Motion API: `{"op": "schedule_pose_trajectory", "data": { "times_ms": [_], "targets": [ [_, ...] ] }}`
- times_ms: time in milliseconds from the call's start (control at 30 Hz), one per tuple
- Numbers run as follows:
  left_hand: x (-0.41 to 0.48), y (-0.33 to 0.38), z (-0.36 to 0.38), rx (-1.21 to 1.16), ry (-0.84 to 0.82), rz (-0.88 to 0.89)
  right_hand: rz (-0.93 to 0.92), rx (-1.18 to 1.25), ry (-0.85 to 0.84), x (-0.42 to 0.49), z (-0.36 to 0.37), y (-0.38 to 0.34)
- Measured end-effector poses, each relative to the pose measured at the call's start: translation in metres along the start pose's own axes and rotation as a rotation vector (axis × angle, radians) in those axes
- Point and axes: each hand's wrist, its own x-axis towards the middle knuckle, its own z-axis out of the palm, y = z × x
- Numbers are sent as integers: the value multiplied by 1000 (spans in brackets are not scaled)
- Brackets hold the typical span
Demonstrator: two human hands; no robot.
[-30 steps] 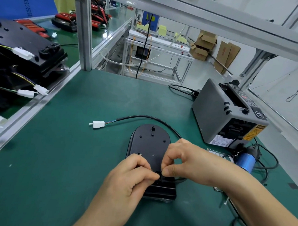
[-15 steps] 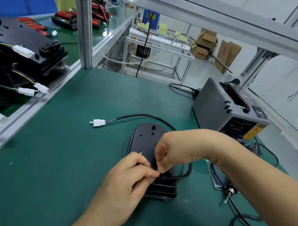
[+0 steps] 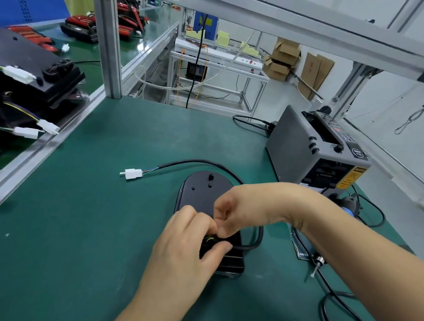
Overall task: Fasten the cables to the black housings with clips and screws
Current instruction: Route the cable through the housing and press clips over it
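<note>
We steady the black housing (image 3: 202, 191) on the desk (image 3: 83, 228), left hand (image 3: 186, 250) gripping its near end. Our right hand (image 3: 238, 209) pinches the cable (image 3: 256, 236) there, probably seating it for a clip. Its white connector (image 3: 133, 174) lies beyond the housing.

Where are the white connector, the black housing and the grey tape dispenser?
white connector (image 3: 133, 174): head view, middle of its plug body.
black housing (image 3: 200, 184): head view, bare rounded far end.
grey tape dispenser (image 3: 290, 148): head view, plain side panel.
</note>
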Motion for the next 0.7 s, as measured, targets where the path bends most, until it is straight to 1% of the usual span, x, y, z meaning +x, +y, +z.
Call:
{"op": "schedule_pose_trajectory", "data": {
  "times_ms": [100,300,467,600,700],
  "targets": [
    [2,-2,-3,-24,15,48,-11,26,0,3,-1,1],
    [0,-11,-8,-70,-68,114,-35,98,-3,3,1,8],
    [-1,-12,-12,6,-99,226,-28,112,-17,3,1,8],
    [-7,-16,-9,198,-86,337,-12,122,-36,4,-2,7],
    [-9,-16,-8,183,-68,313,-15,131,-41,3,-2,7]
  ]
}}
